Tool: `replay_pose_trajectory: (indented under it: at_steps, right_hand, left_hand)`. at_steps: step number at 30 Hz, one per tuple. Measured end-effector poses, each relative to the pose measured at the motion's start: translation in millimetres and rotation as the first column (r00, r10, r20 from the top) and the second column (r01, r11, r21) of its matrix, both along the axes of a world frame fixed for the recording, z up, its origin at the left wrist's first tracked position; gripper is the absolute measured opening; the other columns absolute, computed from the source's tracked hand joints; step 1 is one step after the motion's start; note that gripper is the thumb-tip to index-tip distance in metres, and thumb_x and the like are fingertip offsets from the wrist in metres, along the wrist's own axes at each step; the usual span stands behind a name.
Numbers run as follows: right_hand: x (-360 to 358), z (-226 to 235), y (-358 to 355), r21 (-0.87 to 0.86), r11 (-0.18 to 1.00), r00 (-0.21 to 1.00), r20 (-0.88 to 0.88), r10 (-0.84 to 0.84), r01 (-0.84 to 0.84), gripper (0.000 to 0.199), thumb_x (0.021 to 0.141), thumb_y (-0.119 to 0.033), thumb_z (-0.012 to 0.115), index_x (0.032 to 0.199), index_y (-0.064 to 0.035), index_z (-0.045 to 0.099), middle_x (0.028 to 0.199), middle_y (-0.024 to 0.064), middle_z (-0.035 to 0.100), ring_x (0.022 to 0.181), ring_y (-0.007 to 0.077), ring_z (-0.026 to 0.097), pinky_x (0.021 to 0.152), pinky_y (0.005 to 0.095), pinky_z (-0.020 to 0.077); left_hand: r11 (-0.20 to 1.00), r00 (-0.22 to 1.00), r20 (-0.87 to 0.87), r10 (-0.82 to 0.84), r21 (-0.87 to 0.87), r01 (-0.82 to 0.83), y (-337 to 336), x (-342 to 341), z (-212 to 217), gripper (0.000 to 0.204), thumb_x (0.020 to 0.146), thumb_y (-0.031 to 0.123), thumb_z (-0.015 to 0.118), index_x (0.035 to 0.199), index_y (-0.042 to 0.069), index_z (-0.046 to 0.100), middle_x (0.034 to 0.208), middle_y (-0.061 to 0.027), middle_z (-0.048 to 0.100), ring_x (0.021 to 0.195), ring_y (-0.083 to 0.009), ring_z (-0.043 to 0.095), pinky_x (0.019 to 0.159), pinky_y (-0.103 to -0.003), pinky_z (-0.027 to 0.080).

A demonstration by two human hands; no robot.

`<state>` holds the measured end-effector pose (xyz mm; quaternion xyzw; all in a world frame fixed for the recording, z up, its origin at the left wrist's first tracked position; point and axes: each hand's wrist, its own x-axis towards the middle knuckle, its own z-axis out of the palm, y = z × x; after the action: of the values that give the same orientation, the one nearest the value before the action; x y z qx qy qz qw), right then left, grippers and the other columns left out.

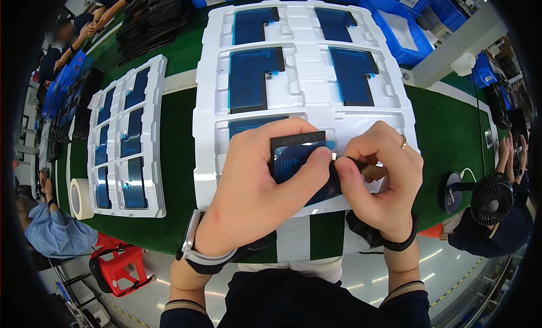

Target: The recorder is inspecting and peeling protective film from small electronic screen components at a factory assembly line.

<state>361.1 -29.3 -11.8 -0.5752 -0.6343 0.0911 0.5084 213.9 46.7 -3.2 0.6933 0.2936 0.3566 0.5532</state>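
Observation:
My left hand [259,184] is closed round a flat battery [291,158] with blue film and black edges, its thumb pressed on the face. At that battery's right edge, my right hand [384,175] has thumb and forefinger pinched together; what lies between them is hidden. A bit of light-blue film shows near both thumbs. Below my hands lies a large white tray [305,74], whose pockets hold several flat L-shaped batteries [248,79] with blue film. One more battery [254,125] in the tray is partly covered by my left hand.
Left on the green table [180,119] lies a smaller white tray [159,102] of blue-filmed batteries, with a tape roll [77,198] beside it. Blue bins [395,29] and a pillar [457,46] stand at the back right. A black fan [491,201] is at right. Other people sit around.

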Motion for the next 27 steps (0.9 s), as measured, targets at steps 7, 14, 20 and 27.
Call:
replay_pose_trajectory:
  at_steps: [7,14,20,27]
  right_hand:
    - [2.0,-0.1,-1.1,-0.012,1.0,0.999,-0.048,0.008,-0.009,0.011,0.07,0.0,0.068,0.073,-0.0019,0.058,0.065,0.0023,0.053,0.048,0.0073,0.044,0.041,0.0194,0.0317]
    - [-3.6,-2.3,2.7,-0.06,0.997,0.997,0.059,-0.051,0.055,0.011,0.071,-0.001,0.067,0.075,-0.0017,0.057,0.067,0.0024,0.053,0.049,0.0073,0.046,0.042,0.0193,0.0332]
    - [2.0,2.3,-1.4,-0.075,0.996,0.996,-0.08,0.044,-0.05,0.01,0.072,0.0,0.066,0.075,-0.0009,0.056,0.067,0.0031,0.053,0.048,0.0077,0.046,0.042,0.0195,0.0335]
    - [-3.4,-1.5,1.4,-0.091,0.996,0.999,-0.019,-0.028,0.026,0.01,0.073,-0.001,0.066,0.075,-0.0011,0.057,0.068,0.0031,0.053,0.048,0.0077,0.045,0.042,0.0196,0.0331]
  left_hand:
    - [0.996,1.0,-0.011,-0.017,-0.089,0.016,-0.3,-1.1,1.4,0.014,0.079,0.009,0.064,0.081,-0.003,0.059,0.062,-0.0028,0.057,0.055,-0.0033,0.047,0.049,-0.02,0.04]
    - [1.0,1.0,0.004,0.02,0.006,-0.02,-0.7,1.1,-2.2,0.014,0.079,0.01,0.063,0.08,-0.003,0.058,0.059,-0.0039,0.055,0.053,-0.005,0.046,0.047,-0.022,0.039]
    - [0.997,0.997,-0.064,-0.041,-0.068,0.037,2.1,-1.3,2.0,0.015,0.08,0.011,0.062,0.077,-0.003,0.057,0.057,-0.0035,0.053,0.052,-0.0053,0.044,0.046,-0.022,0.037]
    - [0.997,0.997,-0.071,-0.023,-0.07,0.018,0.7,0.0,2.3,0.014,0.08,0.01,0.061,0.077,-0.003,0.057,0.057,-0.0026,0.053,0.053,-0.0048,0.044,0.047,-0.022,0.037]
